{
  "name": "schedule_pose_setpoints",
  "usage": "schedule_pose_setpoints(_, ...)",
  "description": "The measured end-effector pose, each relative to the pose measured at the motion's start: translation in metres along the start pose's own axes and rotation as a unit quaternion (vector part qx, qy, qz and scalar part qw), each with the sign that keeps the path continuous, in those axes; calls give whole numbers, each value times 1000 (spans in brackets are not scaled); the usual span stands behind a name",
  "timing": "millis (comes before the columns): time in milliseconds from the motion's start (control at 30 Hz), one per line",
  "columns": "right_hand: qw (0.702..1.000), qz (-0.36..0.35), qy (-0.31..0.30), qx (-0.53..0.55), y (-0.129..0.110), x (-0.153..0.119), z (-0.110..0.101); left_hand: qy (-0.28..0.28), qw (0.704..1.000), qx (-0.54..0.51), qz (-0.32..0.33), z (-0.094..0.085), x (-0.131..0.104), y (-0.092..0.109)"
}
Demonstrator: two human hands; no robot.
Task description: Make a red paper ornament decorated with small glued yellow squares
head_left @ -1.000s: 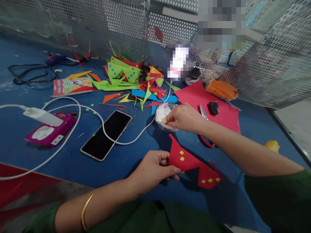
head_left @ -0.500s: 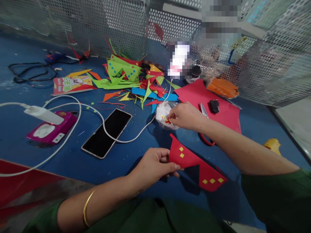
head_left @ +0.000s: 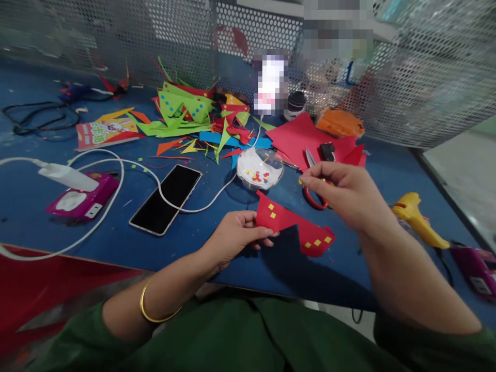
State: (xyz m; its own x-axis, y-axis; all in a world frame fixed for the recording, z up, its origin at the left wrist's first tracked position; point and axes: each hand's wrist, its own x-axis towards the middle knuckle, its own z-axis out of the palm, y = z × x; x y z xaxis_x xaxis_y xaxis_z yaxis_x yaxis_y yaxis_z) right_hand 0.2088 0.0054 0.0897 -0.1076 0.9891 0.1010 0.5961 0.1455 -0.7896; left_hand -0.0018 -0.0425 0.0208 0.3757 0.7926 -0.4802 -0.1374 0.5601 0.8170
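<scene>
My left hand [head_left: 238, 232] pinches the left end of a red paper cutout [head_left: 284, 217] between thumb and fingers. Small yellow paper squares are stuck along both ends of its face. To the right and above it, my right hand [head_left: 349, 194] is closed in a pinch. A tiny yellow paper piece [head_left: 300, 181] shows at its fingertips, apart from the cutout. Behind the cutout stands a clear bowl [head_left: 279, 177] lined with white paper [head_left: 250, 164], with small red and yellow bits in it. Partly behind my right hand lie red-handled scissors [head_left: 314, 201].
A dark-screened phone [head_left: 166, 199] lies left, crossed by a white cable [head_left: 189, 211]. Further left is a purple box [head_left: 104, 188]. Green paper cutouts [head_left: 186, 106] and scraps lie behind, near red sheets [head_left: 296, 132]. A yellow glue gun [head_left: 418, 217] lies right.
My right hand has left the bowl and moved right and toward me, a yellow piece at its fingertips. My left hand still holds the red cutout. The view has shifted slightly.
</scene>
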Motion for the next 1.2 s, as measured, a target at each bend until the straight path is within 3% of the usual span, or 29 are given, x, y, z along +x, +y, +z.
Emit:
schedule_pose_setpoints(167, 995, 34, -30, 91, 20, -39, 0, 19, 998, 36, 39, 10, 0, 7)
schedule_pose_setpoints(433, 996, 30, -39, 80, 24, -33, -14, 23, 993, 82, 86, 37, 14, 32)
schedule_pose_setpoints(767, 994, -14, 108, 7, 36, -40, -27, -24, 990, 98, 97, 56, 36, 45)
schedule_pose_setpoints(867, 991, -62, 121, 5, 39, -41, -22, -26, 994, 77, 76, 56, 42, 40)
schedule_pose_setpoints(1033, 955, -157, 230, -97, 36, -47, -10, 8, 999, 12, 49, 50, 47, 31)
schedule_pose_setpoints(1200, 969, -155, 178, -70, 31, -54, 7, 34, 998, -41, 42, 47, 46, 29)
